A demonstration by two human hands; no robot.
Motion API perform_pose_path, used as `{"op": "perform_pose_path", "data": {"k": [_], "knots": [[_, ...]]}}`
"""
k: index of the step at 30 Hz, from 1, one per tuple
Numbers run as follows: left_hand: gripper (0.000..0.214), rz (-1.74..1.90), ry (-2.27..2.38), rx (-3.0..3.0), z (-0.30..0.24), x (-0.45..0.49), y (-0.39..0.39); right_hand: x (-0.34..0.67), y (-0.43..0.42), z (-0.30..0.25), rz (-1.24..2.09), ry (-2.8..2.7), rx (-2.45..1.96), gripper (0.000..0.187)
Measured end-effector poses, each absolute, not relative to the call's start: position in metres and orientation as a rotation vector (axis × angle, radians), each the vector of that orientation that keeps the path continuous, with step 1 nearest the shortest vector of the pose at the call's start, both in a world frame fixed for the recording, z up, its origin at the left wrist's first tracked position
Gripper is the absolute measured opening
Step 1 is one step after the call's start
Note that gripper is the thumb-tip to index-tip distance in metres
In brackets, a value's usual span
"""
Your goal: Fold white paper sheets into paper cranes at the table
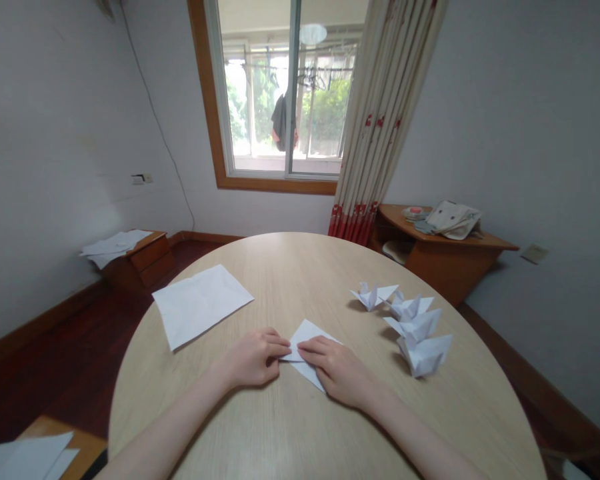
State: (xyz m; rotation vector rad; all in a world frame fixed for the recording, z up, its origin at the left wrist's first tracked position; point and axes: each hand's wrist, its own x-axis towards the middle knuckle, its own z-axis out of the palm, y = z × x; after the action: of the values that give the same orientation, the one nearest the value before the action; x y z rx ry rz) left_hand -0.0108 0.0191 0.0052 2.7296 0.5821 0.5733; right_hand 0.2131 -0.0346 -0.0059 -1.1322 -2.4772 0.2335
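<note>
A partly folded sheet of white paper lies on the round wooden table in front of me, with a pointed corner toward the window. My left hand grips its left corner, fingertips closed together at the edge. From the other side, my right hand has its fingers bent over the paper, holding it down and covering much of its right part. A fold runs across between my two hands. To the right stand several white paper cranes in a row, their wings spread.
A flat white sheet lies at the left of the round table. Beyond the table are a small cabinet with papers, a corner desk with a bag, and a curtain. More paper lies low at the left.
</note>
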Motion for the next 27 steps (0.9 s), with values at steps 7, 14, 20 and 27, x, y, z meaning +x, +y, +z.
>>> {"op": "perform_pose_path", "data": {"k": [7,14,20,27], "knots": [[0.037,0.684,0.64,2.649,-0.004,-0.011,0.023,0.202,-0.042,-0.003,0.097,-2.49,-1.274,0.024],[0.031,0.74,0.699,2.575,-0.008,-0.011,0.022,0.203,-0.041,-0.005,0.063,-2.493,-1.227,0.02],[0.028,0.765,0.717,2.55,-0.006,-0.01,0.021,0.204,-0.043,-0.005,0.045,-2.517,-1.156,0.025],[0.024,0.808,0.751,2.526,-0.007,-0.011,0.02,0.201,-0.041,-0.008,-0.072,-2.481,-1.114,0.025]]}}
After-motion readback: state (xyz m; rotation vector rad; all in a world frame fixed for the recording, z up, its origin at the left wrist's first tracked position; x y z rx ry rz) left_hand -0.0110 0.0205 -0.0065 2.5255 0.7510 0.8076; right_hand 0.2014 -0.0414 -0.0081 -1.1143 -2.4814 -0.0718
